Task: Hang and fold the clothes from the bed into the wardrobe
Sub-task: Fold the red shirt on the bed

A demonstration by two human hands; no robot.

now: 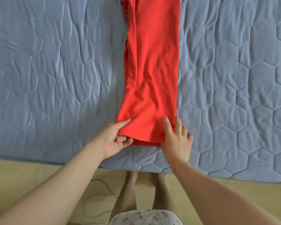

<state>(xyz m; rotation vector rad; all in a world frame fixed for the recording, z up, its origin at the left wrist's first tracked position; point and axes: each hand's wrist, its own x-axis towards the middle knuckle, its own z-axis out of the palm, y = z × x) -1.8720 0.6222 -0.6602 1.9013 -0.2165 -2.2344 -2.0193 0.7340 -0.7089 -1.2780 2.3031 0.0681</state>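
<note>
**Head view.** 1 red garment [151, 70] lies on the bed [234, 78], already narrowed lengthwise into a long strip. It runs from near the front edge out past the top of the frame, so its far end is not shown. The left hand [115, 138] pinches the near left corner of the hem, thumb on top and fingers curled beneath. The right hand [177, 138] rests with fingers spread flat on the near right corner and grips nothing that shows.

Judged state: the side folds are done. The crosswise folds and the carry to the wardrobe, which is out of view, remain. No other clothes show.

Surface: a blue-grey quilted cover with hexagon stitching, rumpled at left.

Room: a pale wooden floor [23, 172] below the bed edge, with a thin cable [101, 181] on it beside the person's legs [126, 200].
</note>
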